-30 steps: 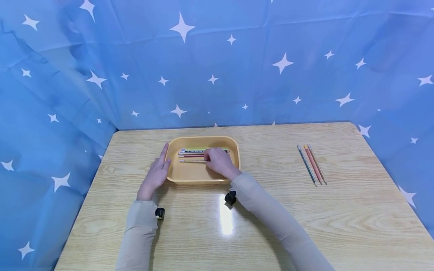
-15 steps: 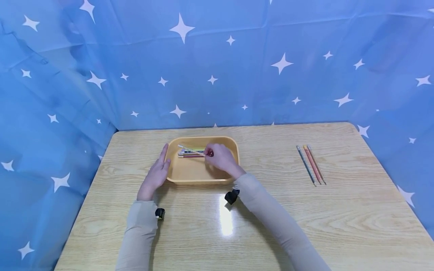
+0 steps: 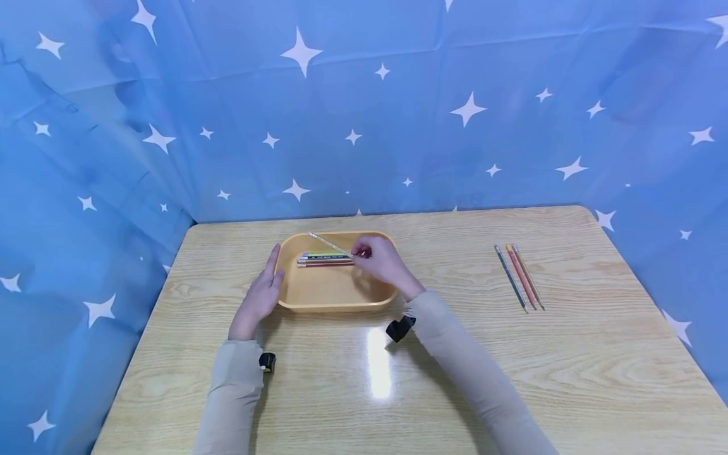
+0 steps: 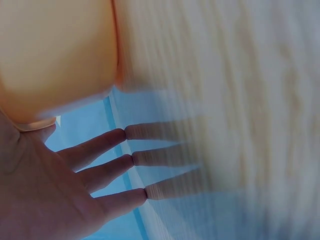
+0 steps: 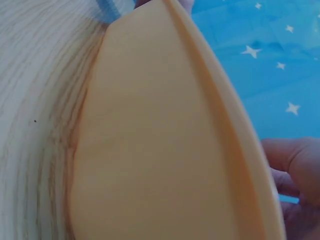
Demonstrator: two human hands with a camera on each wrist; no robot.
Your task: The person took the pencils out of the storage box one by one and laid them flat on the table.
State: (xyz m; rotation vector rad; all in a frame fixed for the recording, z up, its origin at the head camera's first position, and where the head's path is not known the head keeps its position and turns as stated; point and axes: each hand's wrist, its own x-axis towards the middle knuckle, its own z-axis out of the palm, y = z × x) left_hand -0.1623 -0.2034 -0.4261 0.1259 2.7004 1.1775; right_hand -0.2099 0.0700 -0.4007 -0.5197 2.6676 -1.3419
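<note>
A yellow-orange plastic tray [image 3: 335, 297] stands toward the back of the table, left of the middle. Several pencils [image 3: 324, 260] lie side by side in it, their eraser ends to the left. My right hand [image 3: 381, 259] is over the tray's right half and pinches one pale pencil [image 3: 330, 243], which slants up to the left above the others. In the right wrist view the tray's front wall [image 5: 150, 120] hides much of that hand. My left hand [image 3: 263, 292] rests at the tray's left end, fingers straight; in the left wrist view its fingertips [image 4: 135, 195] touch the table.
On the right side of the wooden table [image 3: 455, 354] lie 3 more pencils [image 3: 521, 277], one blue-grey, one reddish, one brownish, side by side. A blue cloth with white stars [image 3: 364, 95] hangs behind and to the left.
My right hand has picked the pale pencil up from the tray floor, tilted it and moved slightly right with it. My left hand has stayed at the tray's left end.
</note>
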